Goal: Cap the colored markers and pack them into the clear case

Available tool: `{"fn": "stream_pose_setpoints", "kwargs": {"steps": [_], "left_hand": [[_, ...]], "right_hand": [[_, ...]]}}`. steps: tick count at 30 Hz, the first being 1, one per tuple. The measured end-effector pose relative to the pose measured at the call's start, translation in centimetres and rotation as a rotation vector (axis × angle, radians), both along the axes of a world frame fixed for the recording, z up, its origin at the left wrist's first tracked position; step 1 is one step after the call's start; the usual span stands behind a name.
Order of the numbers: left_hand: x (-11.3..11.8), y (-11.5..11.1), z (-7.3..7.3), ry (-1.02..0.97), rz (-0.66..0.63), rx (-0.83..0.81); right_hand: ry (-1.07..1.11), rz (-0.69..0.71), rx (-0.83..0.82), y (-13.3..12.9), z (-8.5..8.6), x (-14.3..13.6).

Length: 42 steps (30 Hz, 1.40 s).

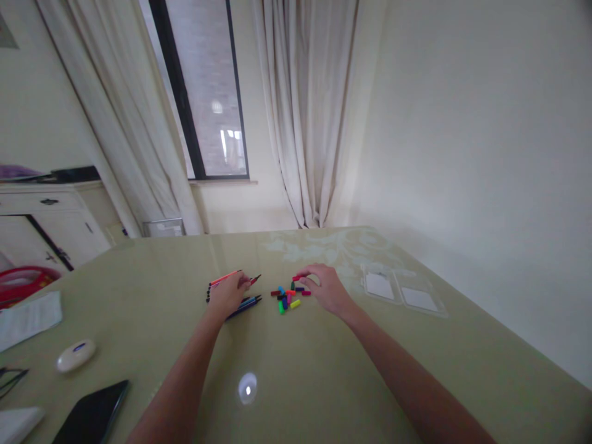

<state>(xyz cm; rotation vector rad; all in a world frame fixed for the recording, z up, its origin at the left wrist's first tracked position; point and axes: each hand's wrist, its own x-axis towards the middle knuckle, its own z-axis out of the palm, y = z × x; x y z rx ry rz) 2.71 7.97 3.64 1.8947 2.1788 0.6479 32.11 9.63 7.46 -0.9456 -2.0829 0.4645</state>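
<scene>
My left hand [226,296] is closed around a red marker [254,280], whose dark tip points to the right. Under and beside that hand lie several uncapped markers [245,306], partly hidden by it. My right hand [327,288] pinches a red marker cap [296,278] between thumb and fingertips. Just below it, a loose cluster of small coloured caps is spread on the table, among them a yellow cap [295,304], a green cap [281,307] and a brown cap [275,293]. The marker and the red cap are apart.
On the table's right lies an open clear plastic case [401,292]. At the left are a white oval mouse-like object [76,356], a dark phone or tablet [92,414], papers [31,319] and a red item [28,285]. A wall borders the table [314,376] on the right.
</scene>
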Motion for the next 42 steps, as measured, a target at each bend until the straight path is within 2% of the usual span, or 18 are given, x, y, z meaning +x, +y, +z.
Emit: {"fn": "stream_pose_setpoints", "kwargs": {"steps": [4, 12, 15, 23, 42], "left_hand": [[0.9, 0.0, 1.3, -0.157, -0.056, 0.075], [4.3, -2.4, 7.2, -0.442, -0.324, 0.281], [5.2, -3.3, 8.5, -0.528, -0.391, 0.322], [5.7, -3.7, 9.2, -0.698, -0.320, 0.429], [6.8, -5.4, 11.2, -0.785, -0.394, 0.306]], "right_hand": [[0.099, 0.003, -0.014, -0.2, 0.4, 0.0], [0.390, 0.049, -0.188, 0.2, 1.6, 0.6], [0.464, 0.070, -0.225, 0.2, 2.6, 1.2], [0.511, 0.109, -0.231, -1.1, 5.1, 2.1], [0.516, 0.155, -0.221, -2.8, 6.7, 2.1]]}}
